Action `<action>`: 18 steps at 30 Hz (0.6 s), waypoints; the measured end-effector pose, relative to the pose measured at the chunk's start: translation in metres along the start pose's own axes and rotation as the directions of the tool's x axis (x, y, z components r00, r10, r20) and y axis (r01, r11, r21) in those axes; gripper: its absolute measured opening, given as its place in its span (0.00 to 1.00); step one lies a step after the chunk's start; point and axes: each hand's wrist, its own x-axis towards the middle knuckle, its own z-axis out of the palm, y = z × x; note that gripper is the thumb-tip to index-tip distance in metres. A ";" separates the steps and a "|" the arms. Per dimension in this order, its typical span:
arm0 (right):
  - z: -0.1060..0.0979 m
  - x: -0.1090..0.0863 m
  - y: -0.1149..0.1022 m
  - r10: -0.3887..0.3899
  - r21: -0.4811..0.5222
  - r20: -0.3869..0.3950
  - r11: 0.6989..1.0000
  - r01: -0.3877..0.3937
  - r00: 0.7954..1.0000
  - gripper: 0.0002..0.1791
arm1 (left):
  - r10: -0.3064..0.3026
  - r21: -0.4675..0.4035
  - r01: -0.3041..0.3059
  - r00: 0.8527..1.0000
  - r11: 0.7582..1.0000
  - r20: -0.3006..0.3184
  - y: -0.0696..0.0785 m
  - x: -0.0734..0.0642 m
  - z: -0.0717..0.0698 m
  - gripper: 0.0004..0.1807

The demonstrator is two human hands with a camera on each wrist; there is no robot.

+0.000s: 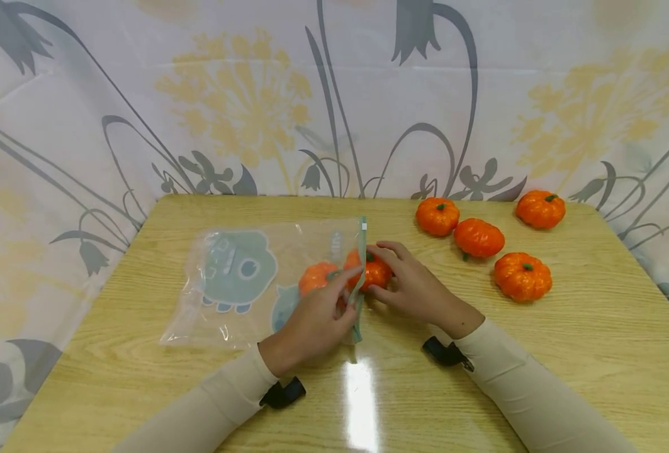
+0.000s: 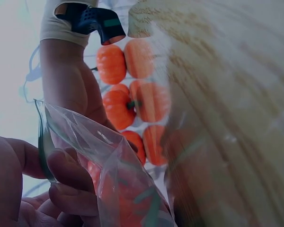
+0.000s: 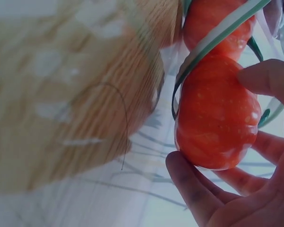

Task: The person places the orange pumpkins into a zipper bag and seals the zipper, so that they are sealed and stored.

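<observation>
A clear zip bag (image 1: pixel 289 242) with pale green cartoon figures lies flat, its green-edged mouth facing right. One small orange toy pumpkin (image 1: pixel 313 277) shows through the plastic, inside near the mouth. My left hand (image 1: pixel 316 322) pinches the bag's green edge (image 2: pixel 43 142) between thumb and fingers, lifting it. In my right hand (image 1: pixel 419 289) is a second toy pumpkin (image 3: pixel 217 113), gripped with fingers and thumb spread around its sides. This pumpkin is partly inside the mouth, and the green strip (image 3: pixel 217 35) crosses over its inner end, close against the first pumpkin.
Toward the back right of the wooden table (image 1: pixel 583 352) sit several more pumpkins, among them one by the back edge (image 1: pixel 437 216), a tipped one (image 1: pixel 479 238), a far-right one (image 1: pixel 540 209) and a nearer one (image 1: pixel 523 277). A floral-patterned cloth (image 1: pixel 368 94) hangs behind.
</observation>
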 end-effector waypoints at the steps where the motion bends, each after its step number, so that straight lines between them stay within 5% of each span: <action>1: 0.000 0.000 0.000 0.000 0.002 0.003 1.000 0.000 1.000 0.37 | 0.000 -0.001 0.000 1.000 1.000 0.001 0.000 0.000 0.000 0.34; 11: -0.003 0.001 0.001 0.017 0.065 -0.017 0.998 -0.016 1.000 0.37 | 0.011 0.007 -0.011 1.000 1.000 0.008 0.002 0.002 0.000 0.34; 18: -0.001 0.004 0.003 0.033 0.203 -0.018 0.979 -0.029 0.999 0.40 | 0.008 0.003 -0.008 1.000 1.000 0.015 0.000 0.000 0.000 0.34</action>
